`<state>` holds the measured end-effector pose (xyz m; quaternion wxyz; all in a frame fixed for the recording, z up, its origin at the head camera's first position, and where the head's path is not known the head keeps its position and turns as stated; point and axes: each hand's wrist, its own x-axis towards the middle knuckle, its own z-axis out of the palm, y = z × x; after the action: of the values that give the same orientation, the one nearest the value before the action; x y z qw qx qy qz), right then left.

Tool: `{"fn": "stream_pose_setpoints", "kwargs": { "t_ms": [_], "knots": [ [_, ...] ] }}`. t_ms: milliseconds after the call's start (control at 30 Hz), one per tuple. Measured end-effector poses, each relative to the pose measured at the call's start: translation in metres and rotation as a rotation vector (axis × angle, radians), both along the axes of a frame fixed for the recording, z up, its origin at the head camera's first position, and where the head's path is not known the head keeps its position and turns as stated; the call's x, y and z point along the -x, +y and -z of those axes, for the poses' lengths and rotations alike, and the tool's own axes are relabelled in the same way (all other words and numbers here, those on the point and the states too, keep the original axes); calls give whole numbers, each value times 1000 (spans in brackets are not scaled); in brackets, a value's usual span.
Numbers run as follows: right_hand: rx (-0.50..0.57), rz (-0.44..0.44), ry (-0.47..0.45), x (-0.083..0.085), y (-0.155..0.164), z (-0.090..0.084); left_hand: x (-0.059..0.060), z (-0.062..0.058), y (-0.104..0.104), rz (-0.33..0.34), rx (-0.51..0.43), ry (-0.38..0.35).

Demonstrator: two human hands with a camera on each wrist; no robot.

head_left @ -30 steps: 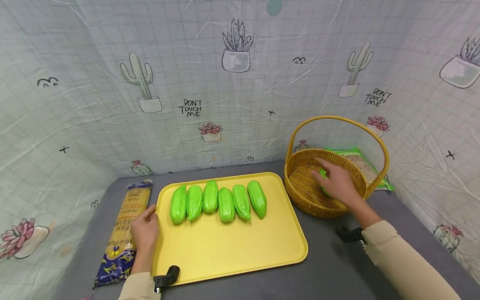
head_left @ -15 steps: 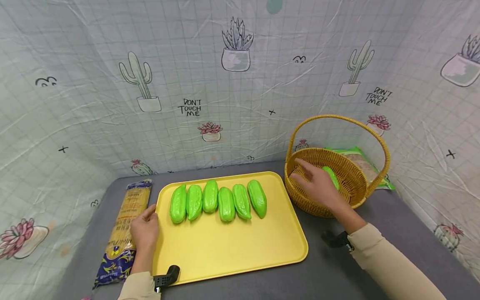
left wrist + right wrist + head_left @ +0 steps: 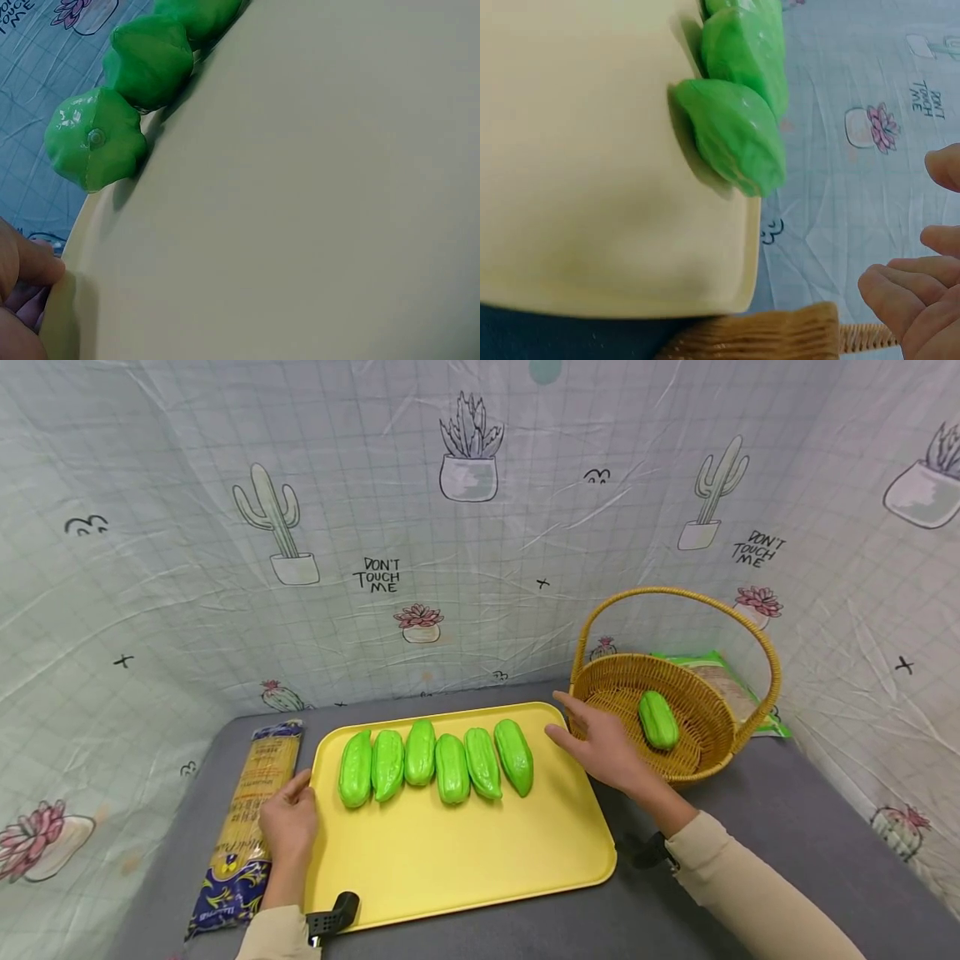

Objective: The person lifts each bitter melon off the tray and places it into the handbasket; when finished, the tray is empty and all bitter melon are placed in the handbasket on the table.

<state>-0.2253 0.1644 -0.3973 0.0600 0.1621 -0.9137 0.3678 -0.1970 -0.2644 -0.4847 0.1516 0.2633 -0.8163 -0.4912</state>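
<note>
On the grey table [image 3: 795, 810], a yellow tray [image 3: 480, 852] holds six green gourds [image 3: 452, 768], the far-right basket [image 3: 611, 681] one; left hand [image 3: 291, 818] grips the tray's left rim, right hand [image 3: 603, 750] extended, released.

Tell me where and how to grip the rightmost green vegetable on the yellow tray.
I'd pinch the rightmost green vegetable across its thick middle, coming down from the right with the right hand. It lies front to back, tapers at the near end, and has bare tray on its right, while another vegetable lies close on its left.
</note>
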Motion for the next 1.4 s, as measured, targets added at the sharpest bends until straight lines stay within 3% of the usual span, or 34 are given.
{"fn": "stream_pose_setpoints", "kwargs": {
  "t_ms": [667, 933, 1400],
  "knots": [
    [32, -70, -68, 7, -24, 24, 2, 1, 1, 0, 17, 33],
    [113, -75, -177, 11, -32, 33, 2, 1, 1, -2, 2, 26],
    [193, -10, -214, 23, -42, 56, 2, 4, 0, 10, -10, 35]
  ]
}}
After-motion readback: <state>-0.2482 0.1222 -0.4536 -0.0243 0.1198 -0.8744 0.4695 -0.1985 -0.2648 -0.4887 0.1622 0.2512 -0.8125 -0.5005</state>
